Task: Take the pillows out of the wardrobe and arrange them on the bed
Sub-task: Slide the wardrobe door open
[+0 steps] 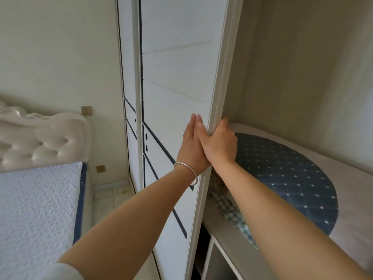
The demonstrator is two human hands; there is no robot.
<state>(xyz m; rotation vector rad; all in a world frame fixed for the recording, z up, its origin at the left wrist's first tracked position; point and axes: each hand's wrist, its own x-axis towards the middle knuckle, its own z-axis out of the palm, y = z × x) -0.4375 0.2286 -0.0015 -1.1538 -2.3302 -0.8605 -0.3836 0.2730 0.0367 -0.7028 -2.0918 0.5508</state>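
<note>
Inside the opened part of the wardrobe, a flat, round, dark blue quilted cushion with small white dots (286, 178) lies on a pale shelf (353, 178). Beneath its near edge a bundle of blue-and-white checked fabric (226, 207) shows, perhaps a pillow, though the forearm hides most of it. These look soft and light, likely to sag and fold if pinched at one corner, so I would judge that a two-handed hold under the broad sides suits them best.

Both hands are on the tall white sliding wardrobe door (177, 77). The left hand (190, 146), a silver bangle (186, 172) on its wrist, presses flat and open against the door's face. The right hand (219, 142) curls round the door's edge, fingers hidden behind it, gripping the frame. The door seems partly open, so the pillows are not yet in hand.

Off to the left stands the bed, with a white textured mattress cover (36, 209) and a cream tufted headboard (44, 138).
</note>
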